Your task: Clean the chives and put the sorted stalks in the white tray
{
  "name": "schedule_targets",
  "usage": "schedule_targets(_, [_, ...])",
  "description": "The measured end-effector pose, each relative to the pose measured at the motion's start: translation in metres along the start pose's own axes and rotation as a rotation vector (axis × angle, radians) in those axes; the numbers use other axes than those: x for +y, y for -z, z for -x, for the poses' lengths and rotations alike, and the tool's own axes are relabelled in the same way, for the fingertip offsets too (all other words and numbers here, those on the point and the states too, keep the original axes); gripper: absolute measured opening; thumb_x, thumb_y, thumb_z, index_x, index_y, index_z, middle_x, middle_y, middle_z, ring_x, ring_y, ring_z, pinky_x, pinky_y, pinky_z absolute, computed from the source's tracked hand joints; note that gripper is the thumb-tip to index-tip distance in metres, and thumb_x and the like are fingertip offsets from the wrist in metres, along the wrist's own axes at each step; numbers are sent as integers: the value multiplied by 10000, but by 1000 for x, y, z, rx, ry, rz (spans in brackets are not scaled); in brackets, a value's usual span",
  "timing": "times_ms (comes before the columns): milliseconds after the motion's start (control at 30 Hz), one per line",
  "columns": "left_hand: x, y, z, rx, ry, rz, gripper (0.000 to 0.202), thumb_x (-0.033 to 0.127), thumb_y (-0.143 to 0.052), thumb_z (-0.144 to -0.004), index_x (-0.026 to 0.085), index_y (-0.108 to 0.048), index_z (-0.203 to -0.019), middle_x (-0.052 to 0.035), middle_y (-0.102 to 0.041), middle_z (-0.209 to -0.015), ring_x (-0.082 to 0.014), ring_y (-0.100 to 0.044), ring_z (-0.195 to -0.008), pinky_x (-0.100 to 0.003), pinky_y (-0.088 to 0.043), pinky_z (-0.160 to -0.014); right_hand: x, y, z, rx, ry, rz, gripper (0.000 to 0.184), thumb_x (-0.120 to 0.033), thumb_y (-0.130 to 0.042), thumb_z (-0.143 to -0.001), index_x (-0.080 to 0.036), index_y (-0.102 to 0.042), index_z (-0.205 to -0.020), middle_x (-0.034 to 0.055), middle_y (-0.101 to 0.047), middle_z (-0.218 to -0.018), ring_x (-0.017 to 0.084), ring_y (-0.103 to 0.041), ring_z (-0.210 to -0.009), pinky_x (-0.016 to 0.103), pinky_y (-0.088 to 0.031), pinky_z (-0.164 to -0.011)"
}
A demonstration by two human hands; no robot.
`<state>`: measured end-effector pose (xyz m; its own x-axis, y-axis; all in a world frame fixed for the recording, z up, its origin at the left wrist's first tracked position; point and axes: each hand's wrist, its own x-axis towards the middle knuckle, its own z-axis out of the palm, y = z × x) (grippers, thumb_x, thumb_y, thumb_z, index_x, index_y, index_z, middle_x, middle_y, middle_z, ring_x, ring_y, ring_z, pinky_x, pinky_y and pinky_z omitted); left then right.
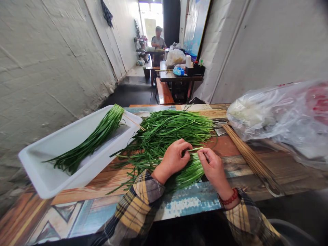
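Pinched between my two hands, just above the table, is a pale green chive stalk (196,149). My left hand (175,159) curls around its leafy side, with thumb and forefinger closed. The fingertips of my right hand (212,165) grip its pale end. Beneath and beside both hands lies a smaller pile of chives (188,176), with the white ends toward the right. A larger heap of chives (176,124) spreads just behind. On the left, a bunch of chives (98,136) with thin skewers (133,122) through its cut end rests in a white plastic tray (64,189).
A bundle of bamboo skewers (248,155) lies to the right on the patterned wooden table (189,201). Behind it sits a clear plastic bag (279,116) with pale contents. Farther back are a second table (174,77), a bench (164,90) and a seated person (158,41).
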<state>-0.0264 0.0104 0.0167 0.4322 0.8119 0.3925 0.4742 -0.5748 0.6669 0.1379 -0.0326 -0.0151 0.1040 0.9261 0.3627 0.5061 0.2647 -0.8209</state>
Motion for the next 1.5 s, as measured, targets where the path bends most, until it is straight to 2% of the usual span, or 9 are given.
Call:
schedule_targets(167, [-1, 0, -1, -16, -8, 70, 177, 246, -547, -863, 180, -704, -912, -28, -589, -780, -132, -540, -743, -249, -404, -680, 2, -1, 0, -9, -19, -60, 220, -384, -488, -907, -199, -607, -890, 29, -660, -808, 174, -607, -740, 281, -460, -681])
schedule_targets(433, [1, -1, -1, 36, -15, 164, 139, 120, -552, -813, 135, -678, -756, -25, -582, -727, -119, -537, -705, -225, -396, -638, 4, -1, 2, -5, -71, -118, 236, -402, -506, -899, -190, -607, -876, 28, -642, -780, 166, -591, -715, 263, -459, -650])
schedule_targets(667, [2, 0, -2, 23, -45, 172, 173, 88, -544, -797, 139, -706, -828, -29, -598, -740, -122, -551, -719, -226, -409, -654, 6, -2, 2, 2, -81, -133, 250, -416, -506, -894, -191, -616, -888, 35, -652, -793, 173, -599, -723, 267, -466, -651])
schedule_targets(1133, [-1, 1, -2, -27, -54, 156, 178, 115, -546, -800, 165, -716, -820, -32, -616, -759, -133, -564, -745, -240, -431, -681, 6, -1, 2, -3, -96, -121, 259, -423, -507, -891, -187, -616, -893, 43, -668, -800, 176, -609, -713, 270, -477, -642])
schedule_targets(1500, [0, 1, -2, -9, -53, 188, 168, 102, -555, -798, 149, -713, -828, -30, -614, -754, -127, -567, -734, -232, -426, -673, 8, -2, 3, -4, -87, -153, 267, -431, -509, -894, -185, -613, -886, 39, -660, -786, 172, -609, -703, 267, -473, -630])
